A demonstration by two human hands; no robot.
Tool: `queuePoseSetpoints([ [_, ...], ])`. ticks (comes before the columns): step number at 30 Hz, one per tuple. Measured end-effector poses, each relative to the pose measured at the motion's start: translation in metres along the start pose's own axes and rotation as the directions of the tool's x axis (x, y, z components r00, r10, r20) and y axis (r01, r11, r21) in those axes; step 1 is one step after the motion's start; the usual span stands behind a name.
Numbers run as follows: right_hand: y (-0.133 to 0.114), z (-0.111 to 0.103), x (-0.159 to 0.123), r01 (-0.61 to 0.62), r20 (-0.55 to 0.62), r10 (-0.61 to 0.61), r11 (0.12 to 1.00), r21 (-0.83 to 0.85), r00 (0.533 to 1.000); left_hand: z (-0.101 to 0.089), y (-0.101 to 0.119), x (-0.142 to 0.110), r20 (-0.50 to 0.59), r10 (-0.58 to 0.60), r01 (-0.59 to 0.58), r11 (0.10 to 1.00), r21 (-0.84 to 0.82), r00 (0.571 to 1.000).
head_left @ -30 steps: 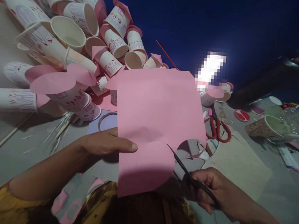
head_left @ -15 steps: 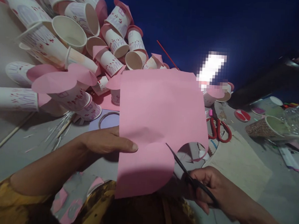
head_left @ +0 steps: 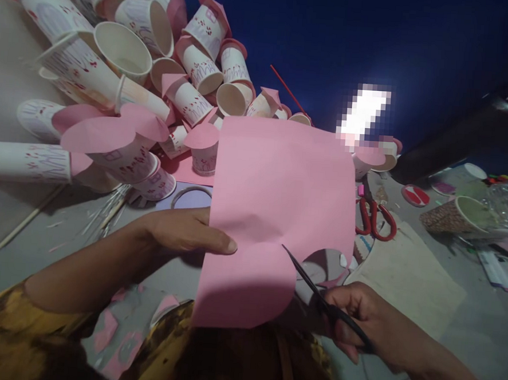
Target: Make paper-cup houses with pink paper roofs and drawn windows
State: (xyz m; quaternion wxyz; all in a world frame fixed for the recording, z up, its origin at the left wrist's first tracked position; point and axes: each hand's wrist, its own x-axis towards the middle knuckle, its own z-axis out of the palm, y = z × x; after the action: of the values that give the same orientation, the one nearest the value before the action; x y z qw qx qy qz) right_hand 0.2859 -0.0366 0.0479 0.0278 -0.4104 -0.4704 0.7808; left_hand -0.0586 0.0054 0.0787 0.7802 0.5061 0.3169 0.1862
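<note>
A large sheet of pink paper (head_left: 280,186) is held up in front of me, with a curved cut running along its lower right side. My left hand (head_left: 191,232) grips its left edge, thumb on the near face and the other fingers hidden behind. In my right hand (head_left: 360,320) are dark scissors (head_left: 316,291), fingers wrapped round the handles. The blade tip touches the paper near its middle, at the inner end of the cut. Below the cut hangs a rounded flap of the same sheet.
Paper cups (head_left: 190,100) with pink paper tops are piled at the back left. Red-handled scissors (head_left: 381,221) lie right of the sheet, near beige cloth-like material (head_left: 416,280). A brown patterned cup (head_left: 446,216) lies at the right. Pink scraps (head_left: 106,330) lie low at the left.
The sheet's upper part has shifted slightly right, and its lower left corner has swung a little left and up. Both hands keep their hold, and the scissors stay at nearly the same spot.
</note>
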Motion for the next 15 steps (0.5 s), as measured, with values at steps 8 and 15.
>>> queuePoseSetpoints([
  [8, -0.007, 0.001, 0.001, -0.020, 0.000, 0.020, 0.999, -0.037, 1.000, -0.007, 0.004, 0.003, 0.033, -0.037, 0.033, 0.993, 0.114, 0.999],
  [15, -0.009, 0.000, 0.001, -0.051, -0.019, 0.050, 0.997, -0.054, 0.999, -0.012, 0.014, 0.010, 0.052, -0.074, 0.062, 0.979, 0.196, 0.996],
])
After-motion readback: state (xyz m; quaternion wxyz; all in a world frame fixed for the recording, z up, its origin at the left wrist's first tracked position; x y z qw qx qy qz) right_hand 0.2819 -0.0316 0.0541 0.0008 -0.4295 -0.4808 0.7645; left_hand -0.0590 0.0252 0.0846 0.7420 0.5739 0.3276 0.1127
